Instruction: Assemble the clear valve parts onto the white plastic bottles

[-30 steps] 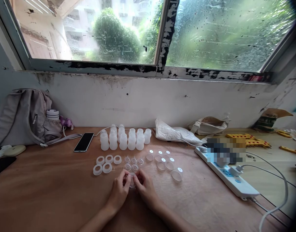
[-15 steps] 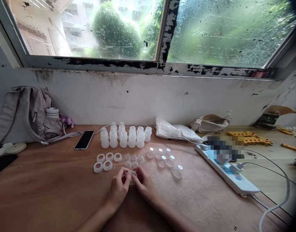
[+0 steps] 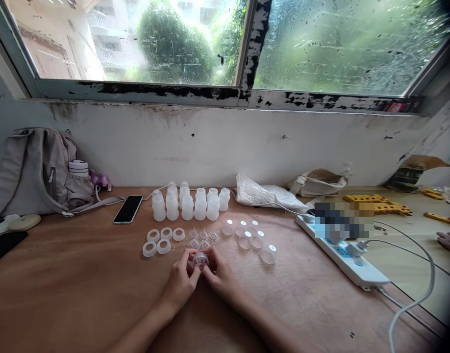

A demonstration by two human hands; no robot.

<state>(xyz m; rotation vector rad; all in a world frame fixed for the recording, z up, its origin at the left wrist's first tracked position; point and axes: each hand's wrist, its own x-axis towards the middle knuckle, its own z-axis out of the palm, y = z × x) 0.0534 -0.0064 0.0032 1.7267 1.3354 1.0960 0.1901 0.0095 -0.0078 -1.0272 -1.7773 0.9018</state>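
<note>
- On the wooden table [image 3: 81,294], near its middle and just in front of the person, both hands meet around one small clear plastic ring piece [image 3: 200,259].
- Left hand [image 3: 181,282]: thumb and forefinger are narrowed onto the left rim of the ring piece, the other fingers curled beneath.
- Right hand [image 3: 221,277]: fingertips pinch the right rim of the same piece, so it is held between the two hands, slightly above the tabletop.
- Just beyond the hands lies a small cluster of clear nipples [image 3: 203,236]; to the left of these, five white rings [image 3: 162,240] lie flat in two short rows.
- To the right of the hands, several clear round caps [image 3: 247,235] are spread out, one cap [image 3: 267,255] lying apart nearest the power strip [image 3: 352,262].
- Farther back, a group of white bottles [image 3: 188,205] stands upright near the wall.
- A black phone [image 3: 128,209] lies left of the bottles, beside a grey backpack [image 3: 34,169].
- A white bag [image 3: 263,195] lies right of the bottles.
- At the far right edge, another person's hand [image 3: 449,241] rests on the table, well apart from the work.
</note>
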